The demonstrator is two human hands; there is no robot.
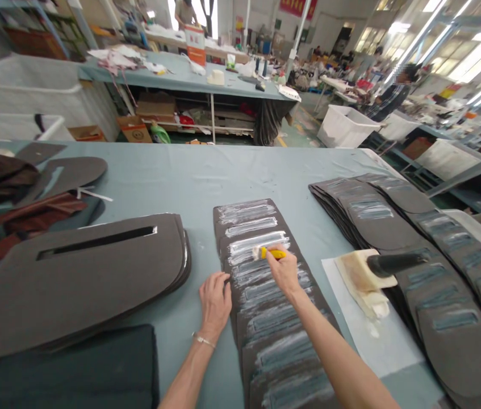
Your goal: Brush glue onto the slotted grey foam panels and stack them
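My right hand [283, 270] is closed round a yellow-handled paintbrush [275, 254]. Its pale bristles touch a row of overlapping dark grey slotted panels [283, 352], streaked with wet white glue-like coating round the slots. My left hand [215, 298] rests at the panels' left edge, fingers slightly bent and apart, holding nothing. Right of the row, a cream-coloured container [357, 270] with a dark cylindrical part [396, 263] lies on a white sheet [393, 352], beside a blob of the white stuff. What the container holds is hidden.
A stack of uncoated slotted panels [108, 284] lies left, above folded dark fabric [65, 369]. Coated panels [448, 272] overlap in rows at right. Brown fabric pieces [22, 221] lie far left. Another table [159, 71] stands beyond, with white bins [346, 128] and people further off.
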